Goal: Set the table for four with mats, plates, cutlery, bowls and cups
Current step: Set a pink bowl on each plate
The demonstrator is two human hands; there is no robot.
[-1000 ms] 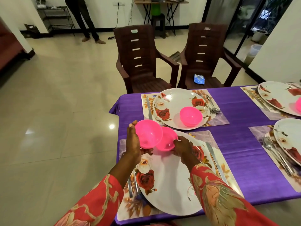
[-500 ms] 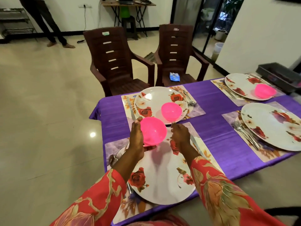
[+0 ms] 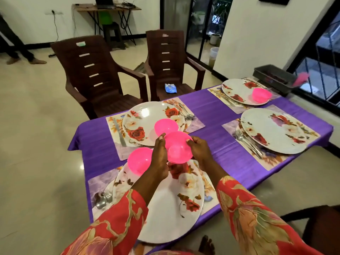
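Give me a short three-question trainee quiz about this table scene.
1. True or false: the near-right floral plate already has a bowl.
2. How many pink plastic bowls are visible?
3. Which hands hold the raised pink bowl? A) left only B) right only C) both

Key:
1. False; it is bare.
2. Four: the raised one, one on the near-left floral plate, one on the far-left plate, one on the far-right plate.
3. C: left hand and right hand.
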